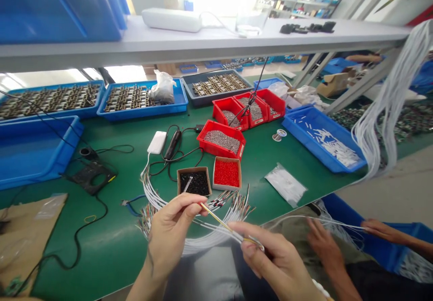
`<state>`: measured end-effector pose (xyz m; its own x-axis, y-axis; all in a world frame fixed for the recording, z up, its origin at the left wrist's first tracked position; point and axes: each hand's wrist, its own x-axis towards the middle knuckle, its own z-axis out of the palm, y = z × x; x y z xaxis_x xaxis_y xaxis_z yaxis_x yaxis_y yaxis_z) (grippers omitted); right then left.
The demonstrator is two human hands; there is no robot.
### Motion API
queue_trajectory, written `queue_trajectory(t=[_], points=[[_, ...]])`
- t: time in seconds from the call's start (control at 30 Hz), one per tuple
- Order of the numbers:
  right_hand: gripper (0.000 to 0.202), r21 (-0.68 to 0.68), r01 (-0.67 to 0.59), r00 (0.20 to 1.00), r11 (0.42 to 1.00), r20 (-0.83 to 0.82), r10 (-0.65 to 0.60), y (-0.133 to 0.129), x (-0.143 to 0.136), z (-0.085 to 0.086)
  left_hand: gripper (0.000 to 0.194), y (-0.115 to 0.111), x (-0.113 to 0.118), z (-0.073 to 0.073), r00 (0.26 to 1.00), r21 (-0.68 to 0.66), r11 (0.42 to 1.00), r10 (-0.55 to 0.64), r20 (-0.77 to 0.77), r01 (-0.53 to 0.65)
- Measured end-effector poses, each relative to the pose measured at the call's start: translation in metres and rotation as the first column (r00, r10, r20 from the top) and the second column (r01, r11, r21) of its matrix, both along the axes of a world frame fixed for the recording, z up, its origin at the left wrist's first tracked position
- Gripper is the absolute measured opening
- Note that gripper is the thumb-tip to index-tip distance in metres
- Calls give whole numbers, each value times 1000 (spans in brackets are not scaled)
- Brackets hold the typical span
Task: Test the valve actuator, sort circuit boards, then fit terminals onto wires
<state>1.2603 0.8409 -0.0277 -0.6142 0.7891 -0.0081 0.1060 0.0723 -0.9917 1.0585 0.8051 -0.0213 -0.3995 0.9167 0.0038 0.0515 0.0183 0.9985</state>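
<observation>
My left hand (171, 231) is closed in a pinch at the far end of a thin yellow-and-white wire (216, 218). A small red piece (202, 203) shows at its fingertips, on or against the wire's end. My right hand (275, 253) grips a white cable (237, 236) between thumb and fingers; the wire runs out of that grip, and a bent loop shows by the thumb. Below and behind both hands lies a curved bundle of white cables (199, 245) with stripped, coloured ends. Just beyond my left hand are a box of black parts (199, 183) and a box of red parts (227, 173).
Red bins (221, 139) of small metal parts stand mid-table. A blue tray (324, 141) holds white pieces; a plastic bag (286, 184) lies nearby. A black cord (76, 242) crosses the left side. A shelf (216, 44) spans above. At right, a co-worker's hands (324, 242) handle white cable.
</observation>
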Motion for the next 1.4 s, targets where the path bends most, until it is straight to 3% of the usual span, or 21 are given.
queue_trajectory(t=[0.27, 0.43, 0.57, 0.73, 0.8, 0.9, 1.03, 1.17, 1.27, 1.4], points=[[27, 120, 4, 998, 993, 59, -11, -3, -2, 10, 10, -1, -2, -1, 1000, 47, 999, 3, -2, -3], [29, 117, -23, 993, 993, 116, 9, -1, -4, 18, 11, -3, -4, -3, 998, 78, 997, -29, 53, 25], [27, 53, -29, 997, 998, 76, 25, -2, -4, 12, 9, -5, -7, -5, 975, 63, 993, -109, 195, 98], [31, -192, -69, 997, 979, -51, 60, -5, -9, 5, 3, -6, 0, -6, 851, 76, 957, -285, 442, 281], [33, -300, -88, 991, 950, -122, 53, -5, -12, 5, 3, -7, 7, -7, 841, 78, 942, -326, 431, 326], [36, -399, -115, 976, 910, -217, 28, -5, -16, 5, 4, -7, 16, -6, 883, 46, 934, -350, 313, 354], [31, -479, -159, 959, 863, -283, 20, -8, -18, 4, 17, -9, 21, -4, 971, 39, 971, -239, 29, 238], [27, -520, -246, 924, 818, -380, 36, -9, -18, 2, 17, -11, 27, -4, 987, 87, 989, -110, -121, 121], [27, -537, -267, 915, 800, -403, 35, -8, -19, 1, 18, -10, 30, -5, 993, 64, 996, -58, -102, 65], [29, -537, -230, 929, 812, -371, 17, -7, -18, 1, 19, -10, 33, -8, 991, -23, 993, -109, 82, 112]])
